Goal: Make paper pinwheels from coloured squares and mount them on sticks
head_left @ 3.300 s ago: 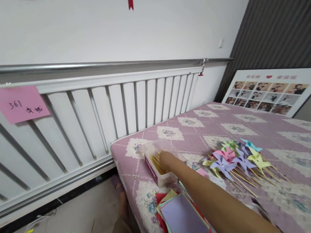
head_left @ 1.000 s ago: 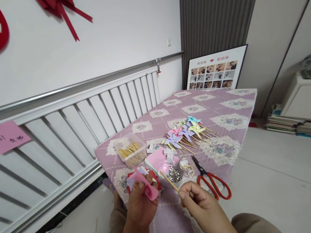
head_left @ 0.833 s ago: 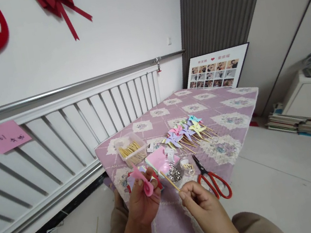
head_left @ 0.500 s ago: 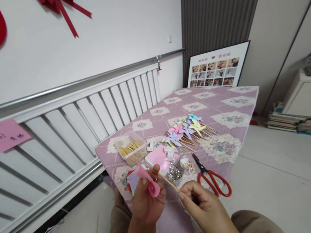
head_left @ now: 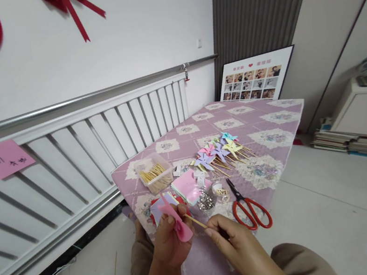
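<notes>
My left hand pinches a folded pink paper pinwheel over the near end of the table. In my right hand the fingers are closed on a thin wooden stick, whose far end meets the back of the pinwheel at my left fingertips. Whether the stick is fixed to the paper is hidden. Just beyond lie a stack of pink paper squares, a clear container of silvery pins and a small tub of light-coloured pieces. Red-handled scissors rest right of my right hand.
A clear box of wooden sticks stands at the table's left edge. Several finished pinwheels lie further back on the patterned tablecloth. A white radiator runs along the left; a photo board leans behind the table.
My right hand has moved slightly left and the stick's visible length between my hands is shorter. The pink pinwheel has turned a little and sits slightly lower.
</notes>
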`<state>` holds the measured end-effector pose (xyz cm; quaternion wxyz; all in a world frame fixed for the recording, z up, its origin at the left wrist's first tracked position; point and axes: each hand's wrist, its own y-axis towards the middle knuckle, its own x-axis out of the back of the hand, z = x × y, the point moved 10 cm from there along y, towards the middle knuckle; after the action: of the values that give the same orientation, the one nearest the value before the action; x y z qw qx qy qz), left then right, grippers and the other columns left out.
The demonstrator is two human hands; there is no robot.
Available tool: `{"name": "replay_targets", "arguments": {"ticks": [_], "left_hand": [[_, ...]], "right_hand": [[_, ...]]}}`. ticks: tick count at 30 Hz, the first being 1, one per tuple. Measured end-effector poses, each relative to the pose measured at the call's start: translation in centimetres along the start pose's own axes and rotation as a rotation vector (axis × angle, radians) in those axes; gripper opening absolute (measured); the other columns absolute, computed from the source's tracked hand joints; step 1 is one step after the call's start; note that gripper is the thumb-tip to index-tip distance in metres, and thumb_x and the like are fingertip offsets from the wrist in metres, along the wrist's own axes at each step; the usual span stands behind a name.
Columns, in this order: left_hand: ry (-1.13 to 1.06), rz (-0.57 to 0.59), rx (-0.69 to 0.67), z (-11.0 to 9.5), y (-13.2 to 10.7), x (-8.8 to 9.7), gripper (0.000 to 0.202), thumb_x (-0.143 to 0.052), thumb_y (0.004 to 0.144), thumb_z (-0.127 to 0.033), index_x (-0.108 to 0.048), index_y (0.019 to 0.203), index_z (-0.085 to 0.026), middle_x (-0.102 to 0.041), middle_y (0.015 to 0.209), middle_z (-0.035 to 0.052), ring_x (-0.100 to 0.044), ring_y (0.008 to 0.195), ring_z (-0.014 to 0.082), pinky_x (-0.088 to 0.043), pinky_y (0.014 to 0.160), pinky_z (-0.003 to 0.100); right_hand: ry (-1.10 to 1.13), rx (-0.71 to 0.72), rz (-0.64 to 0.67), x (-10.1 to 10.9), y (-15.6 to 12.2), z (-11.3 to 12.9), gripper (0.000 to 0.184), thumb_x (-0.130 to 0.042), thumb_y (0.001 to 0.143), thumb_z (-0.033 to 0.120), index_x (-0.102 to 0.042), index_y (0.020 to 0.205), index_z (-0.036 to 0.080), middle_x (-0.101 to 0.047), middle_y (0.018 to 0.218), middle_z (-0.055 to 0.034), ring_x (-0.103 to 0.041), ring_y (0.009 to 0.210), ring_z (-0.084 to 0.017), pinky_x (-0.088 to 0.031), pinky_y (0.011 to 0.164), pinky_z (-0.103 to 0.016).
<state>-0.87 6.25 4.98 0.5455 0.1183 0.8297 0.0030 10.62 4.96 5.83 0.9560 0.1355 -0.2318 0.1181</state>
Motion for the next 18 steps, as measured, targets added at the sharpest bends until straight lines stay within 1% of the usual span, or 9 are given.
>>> {"name": "replay_targets", "arguments": {"ticks": [3, 7, 12, 14, 16, 18], "left_hand": [[0.032, -0.007, 0.000, 0.2, -0.2, 0.2, 0.015, -0.079, 0.067, -0.022, -0.067, 0.074, -0.015, -0.068, 0.081, 0.0002, -0.054, 0.056, 0.0054, -0.043, 0.053, 0.016], [0.062, -0.018, 0.005, 0.5, -0.4, 0.5, 0.016, -0.079, 0.067, -0.024, -0.068, 0.074, -0.015, -0.069, 0.080, -0.0002, -0.054, 0.055, 0.0061, -0.043, 0.054, 0.018], [0.095, -0.038, 0.005, 0.4, -0.8, 1.3, 0.019, -0.080, 0.066, -0.027, -0.066, 0.069, -0.016, -0.069, 0.100, 0.0021, -0.057, 0.063, 0.0081, -0.042, 0.056, 0.020], [0.122, -0.012, -0.005, 0.4, -0.9, 1.5, 0.021, -0.079, 0.068, -0.029, -0.063, 0.066, -0.016, -0.068, 0.098, 0.0013, -0.055, 0.061, 0.0081, -0.041, 0.055, 0.021], [0.162, 0.019, -0.017, 0.5, -1.1, 1.6, 0.021, -0.075, 0.072, -0.030, -0.060, 0.065, -0.017, -0.066, 0.089, 0.0006, -0.053, 0.059, 0.0083, -0.040, 0.055, 0.023], [0.202, 0.044, -0.027, 0.6, -1.2, 1.8, 0.022, -0.071, 0.076, -0.030, -0.058, 0.064, -0.018, -0.063, 0.080, 0.0001, -0.051, 0.057, 0.0090, -0.039, 0.055, 0.024]], "right_hand": [[-0.023, 0.029, 0.035, -0.3, 0.1, 1.1, 0.020, -0.045, 0.090, 0.028, -0.051, 0.072, 0.021, -0.053, 0.067, 0.0013, -0.051, 0.064, -0.015, -0.036, 0.058, -0.023], [0.058, 0.066, 0.030, -0.4, 0.3, 2.3, 0.022, -0.045, 0.092, 0.028, -0.054, 0.073, 0.021, -0.053, 0.067, 0.0020, -0.050, 0.063, -0.014, -0.036, 0.058, -0.022], [0.169, 0.001, -0.004, -0.4, 0.5, 2.0, 0.020, -0.046, 0.089, 0.029, -0.052, 0.072, 0.021, -0.045, 0.061, 0.0046, -0.043, 0.057, -0.013, -0.034, 0.054, -0.022], [0.218, -0.018, 0.007, -0.7, 0.5, 2.1, 0.021, -0.047, 0.089, 0.030, -0.052, 0.071, 0.021, -0.045, 0.060, 0.0048, -0.043, 0.056, -0.013, -0.034, 0.053, -0.022], [0.281, -0.022, 0.044, -1.2, 0.4, 2.4, 0.021, -0.047, 0.089, 0.031, -0.054, 0.072, 0.020, -0.052, 0.063, 0.0030, -0.047, 0.060, -0.013, -0.037, 0.057, -0.023], [0.337, -0.019, 0.084, -1.9, 0.3, 3.0, 0.021, -0.046, 0.089, 0.031, -0.055, 0.074, 0.020, -0.060, 0.071, -0.0001, -0.053, 0.067, -0.015, -0.040, 0.063, -0.024]]}}
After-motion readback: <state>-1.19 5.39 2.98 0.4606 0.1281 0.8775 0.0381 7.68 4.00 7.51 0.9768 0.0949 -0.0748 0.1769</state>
